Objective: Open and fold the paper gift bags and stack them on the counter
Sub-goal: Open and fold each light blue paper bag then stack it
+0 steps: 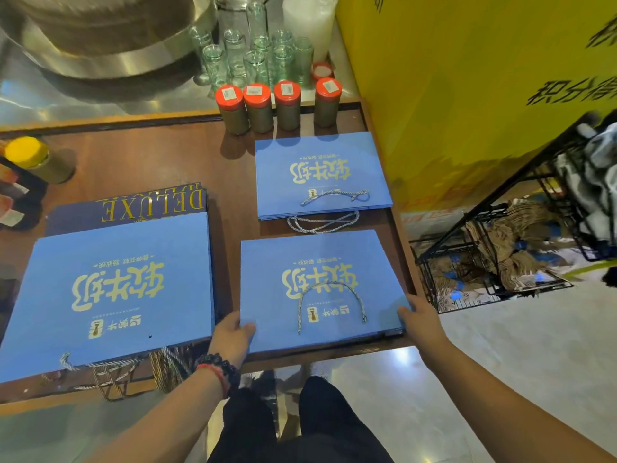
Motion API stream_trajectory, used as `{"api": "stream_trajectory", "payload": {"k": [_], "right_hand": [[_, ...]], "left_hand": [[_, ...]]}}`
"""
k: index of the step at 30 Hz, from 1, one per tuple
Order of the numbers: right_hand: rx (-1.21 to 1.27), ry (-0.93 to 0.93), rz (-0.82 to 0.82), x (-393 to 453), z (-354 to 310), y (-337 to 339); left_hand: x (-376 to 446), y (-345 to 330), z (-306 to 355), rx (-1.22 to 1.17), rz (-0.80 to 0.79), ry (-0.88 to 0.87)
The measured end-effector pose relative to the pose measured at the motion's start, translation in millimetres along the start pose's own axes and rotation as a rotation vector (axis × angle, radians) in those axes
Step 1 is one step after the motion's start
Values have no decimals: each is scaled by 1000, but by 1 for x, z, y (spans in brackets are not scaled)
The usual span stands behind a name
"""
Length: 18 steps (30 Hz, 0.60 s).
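Observation:
Three piles of flat blue paper gift bags with gold lettering lie on the brown wooden counter (pixel 140 155). The near pile (pixel 320 262) sits at the front edge, its rope handle lying on top. My left hand (pixel 230 335) grips its near left corner, thumb on top. At the near right corner my right hand (pixel 417 319) grips the same pile, thumb on top. A second pile (pixel 320 155) lies further back. A larger blue pile (pixel 110 259) lies at the left on dark "DELUXE" bags (pixel 150 203).
Several red-lidded jars (pixel 260 108) stand at the counter's back edge, with drinking glasses (pixel 253 58) behind them. A yellow-lidded jar (pixel 30 158) is at the far left. A yellow panel (pixel 467 95) rises on the right, beside a black wire rack (pixel 500 248).

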State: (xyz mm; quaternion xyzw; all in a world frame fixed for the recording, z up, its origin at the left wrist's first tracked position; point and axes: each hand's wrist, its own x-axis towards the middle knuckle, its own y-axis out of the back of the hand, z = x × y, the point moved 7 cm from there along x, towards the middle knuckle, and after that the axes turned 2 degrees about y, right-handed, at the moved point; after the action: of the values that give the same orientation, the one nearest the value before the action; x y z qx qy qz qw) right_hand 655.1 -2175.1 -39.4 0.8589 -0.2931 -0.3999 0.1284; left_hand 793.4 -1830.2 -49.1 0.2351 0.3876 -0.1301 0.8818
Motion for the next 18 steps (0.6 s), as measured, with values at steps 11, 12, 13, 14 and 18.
{"api": "stream_trajectory", "payload": {"k": [11,12,13,14,18], "right_hand": [[118,135,108,5,-54,24],[116,144,100,10,-61,24],[114,155,89,16,-69,24],[115,157,76,22,-74,24],[105,152,33,51,-91,20]], "left_hand": [[-13,7,72,-199,147,-282],[-7,7,80,-212,167,-278],[1,6,88,-219,181,-276],[8,4,96,-215,187,-274],[36,-12,116,-169,167,-256]]}}
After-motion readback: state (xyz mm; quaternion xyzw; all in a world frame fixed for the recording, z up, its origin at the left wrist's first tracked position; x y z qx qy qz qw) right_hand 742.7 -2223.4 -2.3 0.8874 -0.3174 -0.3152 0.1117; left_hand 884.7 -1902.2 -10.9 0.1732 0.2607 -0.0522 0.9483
